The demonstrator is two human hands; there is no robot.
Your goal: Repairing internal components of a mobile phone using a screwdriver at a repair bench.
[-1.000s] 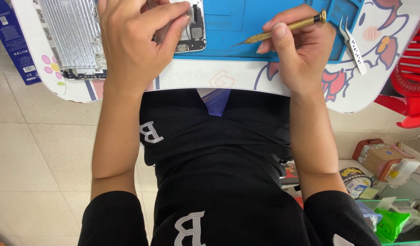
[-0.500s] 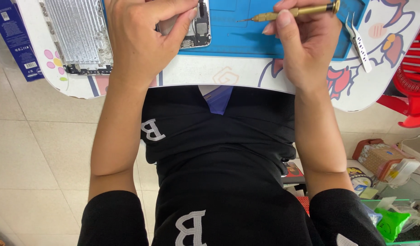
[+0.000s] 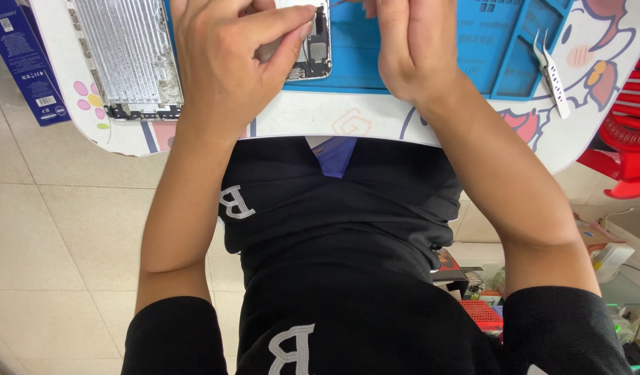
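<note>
From the head view I see both hands up at the far edge of the table [image 3: 320, 121], working over a blue mat [image 3: 500, 42]. The phone [image 3: 313, 48] lies opened on the mat's left part, its bare insides facing up, just beyond the table's near edge and partly under the left hand.

My left hand [image 3: 226, 66] is curled over the phone's left side. Thumb and forefinger are pinched nearly closed on its upper edge, and the other fingers are folded down beside it, so I judge that it is steadying the phone, not lifting it.

My right hand [image 3: 410, 48] sits just right of the phone with the wrist resting on the mat. Its fingers run past the top of the frame, so I cannot tell how far they are closed or whether they hold anything. A thin sliver shows at the top edge between the 2 hands, too small to name.

I read the step in hand as fine work inside the phone's upper part, with 1 hand bracing and the other doing the work. Any move here calls for the left pinch to hold firm and for small, light motions from the right.

A silver housing [image 3: 125, 55] lies to the left, well apart from the phone. Tweezers [image 3: 550, 69] lie at the mat's right edge, near the right forearm.
</note>
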